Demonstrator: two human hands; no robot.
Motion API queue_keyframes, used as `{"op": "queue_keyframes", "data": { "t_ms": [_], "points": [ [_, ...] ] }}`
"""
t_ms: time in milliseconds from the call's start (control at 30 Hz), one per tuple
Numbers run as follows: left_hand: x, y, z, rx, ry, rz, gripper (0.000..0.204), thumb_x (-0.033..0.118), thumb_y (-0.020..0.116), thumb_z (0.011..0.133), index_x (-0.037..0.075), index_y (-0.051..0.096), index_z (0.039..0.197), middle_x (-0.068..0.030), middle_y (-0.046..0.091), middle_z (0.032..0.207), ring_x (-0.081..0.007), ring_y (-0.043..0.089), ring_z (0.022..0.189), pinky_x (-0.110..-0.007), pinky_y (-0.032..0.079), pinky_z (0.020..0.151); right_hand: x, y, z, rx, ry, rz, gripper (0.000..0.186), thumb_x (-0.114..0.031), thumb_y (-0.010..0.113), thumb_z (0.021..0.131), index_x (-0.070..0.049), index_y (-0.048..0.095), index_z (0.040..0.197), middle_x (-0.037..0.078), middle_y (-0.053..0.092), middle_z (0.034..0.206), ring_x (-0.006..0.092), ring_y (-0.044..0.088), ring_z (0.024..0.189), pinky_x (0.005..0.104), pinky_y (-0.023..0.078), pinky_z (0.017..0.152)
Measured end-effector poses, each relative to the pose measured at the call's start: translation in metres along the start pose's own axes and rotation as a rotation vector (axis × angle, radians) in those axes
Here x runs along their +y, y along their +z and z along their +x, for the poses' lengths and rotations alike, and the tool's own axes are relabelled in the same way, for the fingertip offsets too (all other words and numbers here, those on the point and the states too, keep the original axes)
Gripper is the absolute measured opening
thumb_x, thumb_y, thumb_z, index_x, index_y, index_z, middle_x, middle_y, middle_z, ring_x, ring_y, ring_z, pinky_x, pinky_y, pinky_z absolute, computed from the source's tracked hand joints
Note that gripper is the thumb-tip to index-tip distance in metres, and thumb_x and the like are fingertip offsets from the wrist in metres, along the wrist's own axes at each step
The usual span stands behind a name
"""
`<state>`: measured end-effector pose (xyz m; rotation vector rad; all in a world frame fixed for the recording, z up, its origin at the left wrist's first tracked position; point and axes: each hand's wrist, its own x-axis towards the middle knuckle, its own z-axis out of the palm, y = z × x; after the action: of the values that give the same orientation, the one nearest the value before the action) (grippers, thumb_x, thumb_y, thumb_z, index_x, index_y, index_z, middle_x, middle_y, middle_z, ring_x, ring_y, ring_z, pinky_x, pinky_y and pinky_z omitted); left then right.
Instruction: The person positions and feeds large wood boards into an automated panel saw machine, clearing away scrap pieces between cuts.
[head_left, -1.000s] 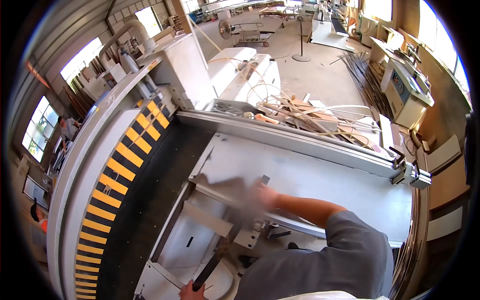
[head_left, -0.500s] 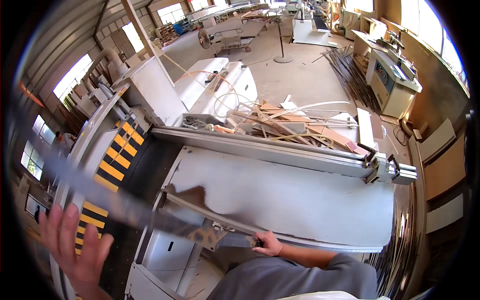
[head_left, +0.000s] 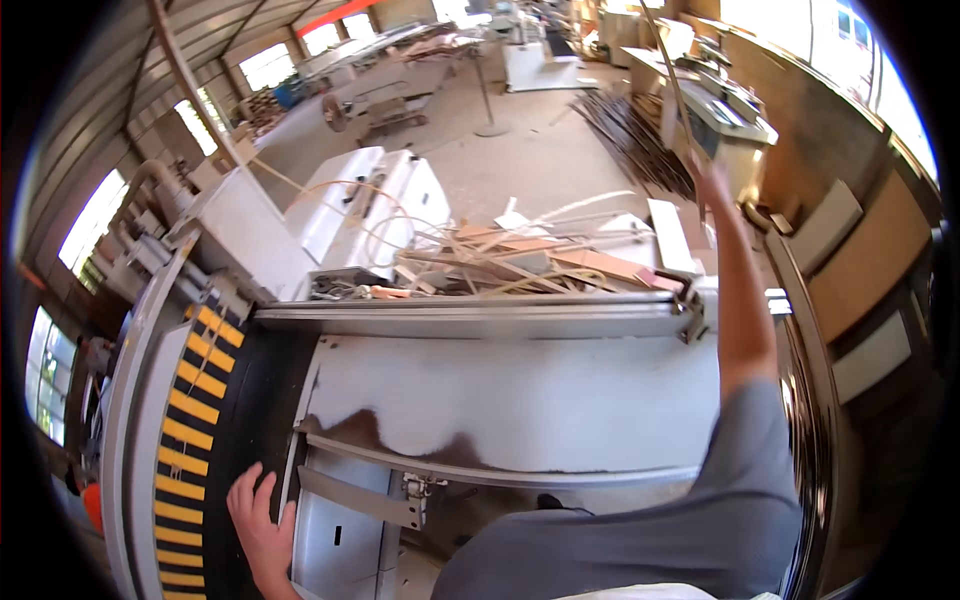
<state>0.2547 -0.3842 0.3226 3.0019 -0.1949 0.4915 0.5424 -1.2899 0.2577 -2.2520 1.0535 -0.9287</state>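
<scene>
My right arm reaches far out to the right. At its end my right hand (head_left: 710, 185), slightly blurred, is closed on one end of a long thin strip (head_left: 672, 65), which points up and away. Its material is hard to make out. My left hand (head_left: 262, 525) is empty with its fingers spread, over the left edge of the machine near the black bed (head_left: 262, 400). Between me and the long metal fence (head_left: 480, 318) lies the machine's pale table (head_left: 540, 385), with brown stains along its near edge.
Behind the fence lies a heap of wood offcuts (head_left: 540, 250). Yellow-and-black stripes (head_left: 190, 430) run along the machine's left side. Long dark strips (head_left: 635, 140) lie on the floor, beside another machine (head_left: 725, 120). Boards (head_left: 870, 300) lean at the right wall.
My right hand has swung from the near table edge up and out to the far right, with the strip. My left hand has moved down and right. The view has shifted.
</scene>
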Motion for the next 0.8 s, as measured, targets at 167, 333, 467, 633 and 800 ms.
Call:
{"op": "queue_keyframes", "data": {
  "t_ms": [167,333,467,633,800],
  "points": [
    [-0.09,0.091,-0.103,0.069,-0.194,-0.053,0.046,0.004,0.079,0.085,0.002,0.065,0.129,-0.018,0.063,0.136,-0.0373,0.061,0.125,-0.05,0.045,0.114,-0.089,0.005,0.005,0.074,-0.002,-0.273,0.098,-0.061,0.061,0.099,-0.002,0.022,0.166,0.023,0.026,0.172,0.0466,0.022,0.159,0.0635,0.02,0.127],
    [-0.216,0.235,-0.25,-0.168,-0.233,-0.215,0.045,0.027,0.078,0.087,0.01,0.069,0.128,-0.0135,0.069,0.109,-0.0342,0.068,0.097,-0.052,0.052,0.094,-0.109,0.107,-0.195,0.068,-0.634,-0.231,0.08,-0.042,0.072,0.095,-0.005,0.04,0.159,0.024,0.034,0.167,0.0427,0.024,0.159,0.0583,0.019,0.13],
    [-0.269,0.307,-0.335,-0.696,-0.851,-0.963,0.042,0.015,0.083,0.09,0.003,0.065,0.126,-0.0153,0.073,0.111,-0.0315,0.073,0.091,-0.05,0.059,0.091,-0.103,0.163,-0.367,-0.307,-0.67,0.031,0.077,-0.033,0.077,0.089,-0.003,0.046,0.153,0.024,0.033,0.167,0.0439,0.023,0.159,0.059,0.018,0.13],
    [-0.257,0.329,-0.388,-0.633,-0.638,-0.844,0.057,0.024,0.087,0.088,0.0,0.062,0.134,-0.0167,0.074,0.108,-0.029,0.075,0.092,-0.045,0.062,0.087,-0.075,0.176,-0.482,-0.575,-0.632,0.07,0.068,-0.027,0.075,0.088,-0.003,0.051,0.147,0.026,0.034,0.166,0.0458,0.023,0.158,0.0592,0.02,0.129],
    [-0.259,0.336,-0.408,-0.413,-0.64,-0.685,0.066,0.023,0.09,0.083,-0.002,0.06,0.136,-0.02,0.073,0.112,-0.0355,0.073,0.1,-0.048,0.059,0.093,-0.084,0.165,-0.532,-0.623,-0.649,0.08,0.063,-0.027,0.073,0.091,-0.003,0.052,0.146,0.025,0.034,0.165,0.0451,0.023,0.158,0.0576,0.021,0.129]
  ]
}}
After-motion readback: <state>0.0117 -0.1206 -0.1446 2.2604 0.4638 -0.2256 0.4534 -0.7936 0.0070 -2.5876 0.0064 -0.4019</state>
